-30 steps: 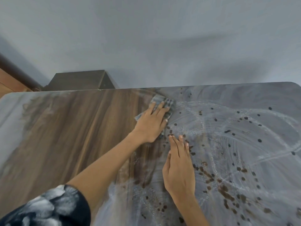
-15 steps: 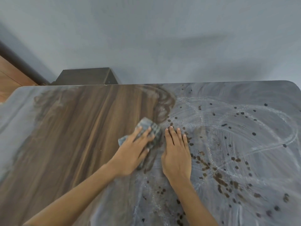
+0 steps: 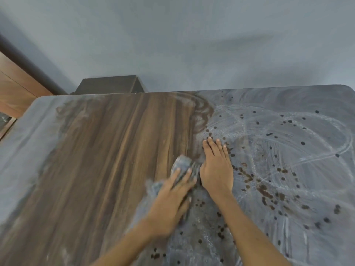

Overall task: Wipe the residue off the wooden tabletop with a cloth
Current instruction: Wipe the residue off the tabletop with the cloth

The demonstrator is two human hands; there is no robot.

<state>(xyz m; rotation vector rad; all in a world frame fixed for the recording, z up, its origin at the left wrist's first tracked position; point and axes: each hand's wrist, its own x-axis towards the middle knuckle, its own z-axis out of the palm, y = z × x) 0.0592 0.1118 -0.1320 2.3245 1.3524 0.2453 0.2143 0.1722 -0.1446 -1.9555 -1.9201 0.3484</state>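
The wooden bench [image 3: 99,160] shows a wider strip of bare grain than 0.5 s ago; grey residue [image 3: 278,150] with dark spots covers its right part. The left hand [image 3: 171,202], fingers flat, has drawn the crumpled grey cloth [image 3: 182,166] nearer; the right hand [image 3: 217,169] stays pressed flat beside it.

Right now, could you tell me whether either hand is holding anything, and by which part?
The left hand presses the grey cloth flat under its fingers, covering its near part. The right hand lies flat on the tabletop, holding nothing.
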